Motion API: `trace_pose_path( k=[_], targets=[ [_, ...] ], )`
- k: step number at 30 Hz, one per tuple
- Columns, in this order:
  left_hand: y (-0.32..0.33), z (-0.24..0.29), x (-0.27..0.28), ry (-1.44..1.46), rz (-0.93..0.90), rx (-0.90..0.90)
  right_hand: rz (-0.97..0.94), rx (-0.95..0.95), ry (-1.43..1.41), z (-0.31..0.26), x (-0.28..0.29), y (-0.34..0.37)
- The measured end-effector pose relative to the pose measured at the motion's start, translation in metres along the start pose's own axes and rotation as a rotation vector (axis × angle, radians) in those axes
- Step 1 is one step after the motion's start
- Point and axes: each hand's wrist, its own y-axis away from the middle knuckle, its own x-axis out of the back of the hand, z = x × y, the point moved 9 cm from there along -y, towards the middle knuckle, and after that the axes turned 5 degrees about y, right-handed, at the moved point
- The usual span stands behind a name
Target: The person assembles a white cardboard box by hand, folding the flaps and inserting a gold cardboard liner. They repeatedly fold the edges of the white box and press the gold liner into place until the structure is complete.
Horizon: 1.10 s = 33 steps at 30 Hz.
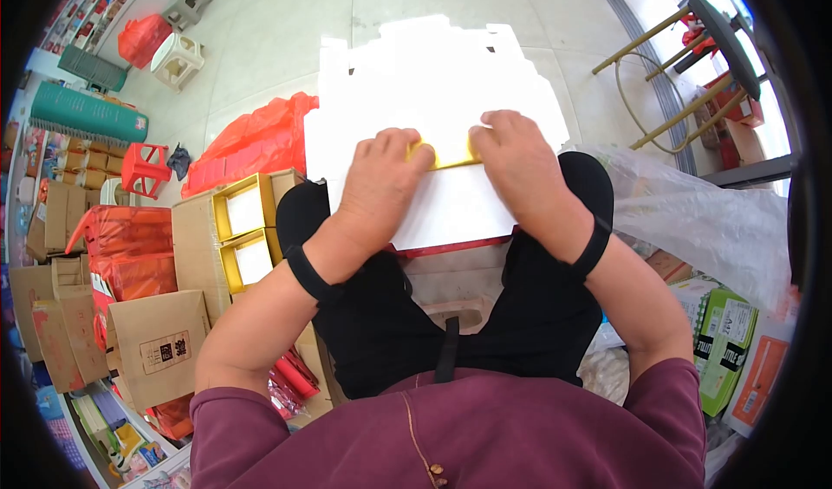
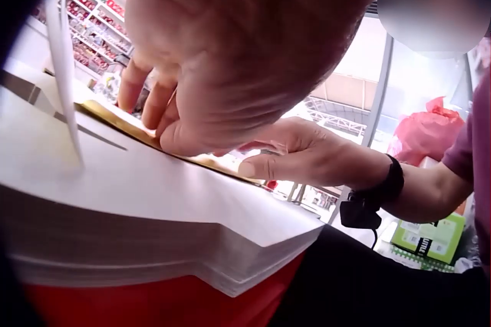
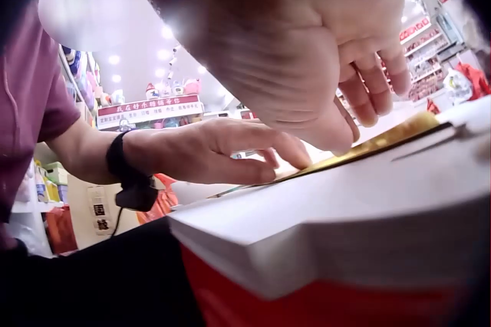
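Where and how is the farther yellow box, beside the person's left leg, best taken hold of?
Probably by the far wall of the farther yellow box, pinched from above with the left hand: it lies open side up, the nearer yellow box adjoins its near wall, and that hand is closer.

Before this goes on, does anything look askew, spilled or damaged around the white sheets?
Nothing clearly stands out. I see no spill or tear where the left hand and right hand hold the yellow strip on the white sheets, though glare hides detail. Plastic sheeting lies crumpled beside the right leg, apart from the hands.
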Motion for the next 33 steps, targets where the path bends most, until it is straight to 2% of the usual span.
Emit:
trace_pose_path(
  k=[1, 4, 5, 7, 20, 23, 26, 29, 32, 33],
  targets=[
    [0.002, 0.007, -0.004, 0.004, -0.051, -0.037, 0.058, 0.071, 0.018, -0.010, 0.002, 0.006],
    [0.015, 0.030, -0.005, -0.125, 0.051, -0.104, 0.006, 0.120, -0.271, -0.050, -0.013, 0.031],
    [0.021, 0.031, -0.006, -0.021, -0.027, -0.045, -0.005, 0.107, -0.281, -0.052, -0.014, 0.034],
    [0.024, 0.029, -0.011, -0.004, -0.018, -0.024, -0.032, 0.086, -0.308, -0.056, -0.017, 0.038],
    [0.061, 0.010, -0.002, -0.148, -0.078, 0.096, -0.108, 0.018, -0.215, -0.009, -0.005, 0.052],
    [0.063, 0.009, 0.007, -0.157, -0.024, 0.085, -0.100, -0.053, -0.225, 0.001, -0.002, 0.056],
    [0.041, -0.006, 0.011, 0.008, -0.159, 0.234, -0.062, -0.065, -0.258, -0.001, 0.005, 0.053],
    [0.005, 0.006, 0.045, -0.088, 0.213, -0.011, -0.027, -0.089, -0.380, 0.005, 0.011, 0.051],
    [-0.006, 0.005, 0.020, -0.026, 0.070, 0.000, -0.001, -0.135, -0.476, 0.015, 0.023, 0.051],
    [-0.010, 0.004, 0.015, 0.002, 0.010, 0.043, 0.019, -0.134, -0.412, 0.022, 0.024, 0.052]
  ],
)
